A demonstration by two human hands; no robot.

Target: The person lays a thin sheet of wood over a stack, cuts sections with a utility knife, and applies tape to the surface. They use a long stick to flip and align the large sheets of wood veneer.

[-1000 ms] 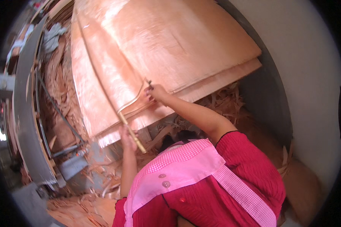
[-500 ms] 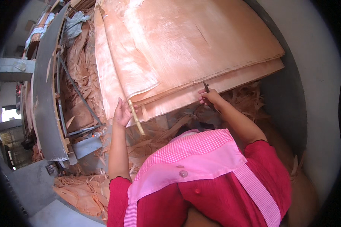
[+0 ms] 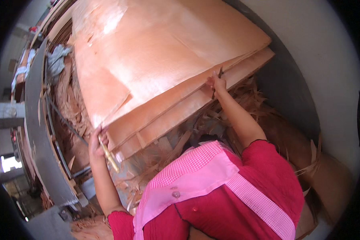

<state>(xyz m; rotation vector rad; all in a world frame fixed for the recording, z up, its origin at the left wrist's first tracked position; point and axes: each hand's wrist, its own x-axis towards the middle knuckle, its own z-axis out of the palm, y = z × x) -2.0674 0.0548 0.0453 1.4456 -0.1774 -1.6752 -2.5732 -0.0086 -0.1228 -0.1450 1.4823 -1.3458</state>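
Note:
A stack of broad, thin wood veneer sheets (image 3: 156, 60) lies in front of me, its near edges stepped. My left hand (image 3: 97, 143) is closed at the near left corner of the top sheet, with a short brass-coloured rod (image 3: 110, 158) gripped in it and pointing down toward me. Whether the fingers also pinch the sheet's corner cannot be made out. On the right, my right hand (image 3: 218, 85) is closed around a slim dark tool (image 3: 221, 72), whose ends stick out above and below the fist. That hand is at the stack's near edge; the tool's kind is unclear.
Veneer scraps (image 3: 180, 140) litter the floor below the stack, and more are heaped to the left behind a metal frame (image 3: 64, 120). A long grey board (image 3: 42, 132) stands at the left. A pale wall (image 3: 324, 60) curves along the right.
The top sheet's left part, folded over before, now lies flatter and further left. My left hand has moved left and toward me with the rod; my right hand has shifted slightly up along the edge.

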